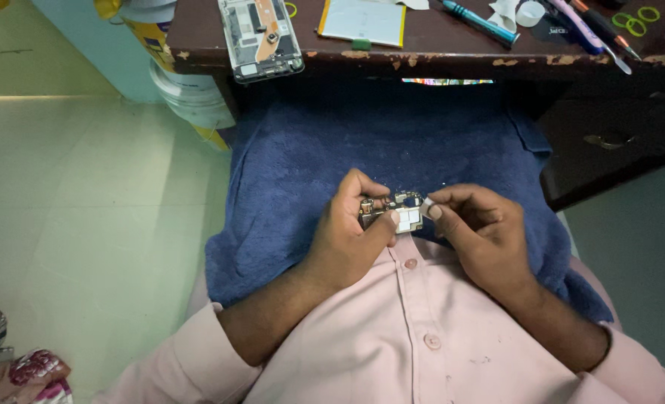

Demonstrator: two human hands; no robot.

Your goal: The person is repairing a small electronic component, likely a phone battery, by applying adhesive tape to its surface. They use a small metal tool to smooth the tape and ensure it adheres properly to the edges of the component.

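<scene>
Between both hands — small metallic circuit board [391, 212]

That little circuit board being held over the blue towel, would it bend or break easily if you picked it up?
The circuit board looks thin and flat, so probably stiff, not floppy. The left hand holds it with only thumb and fingers while the right hand pinches its edge, so it seems light. Its small exposed parts suggest it is fragile; the blue towel below might soften a drop.
</scene>
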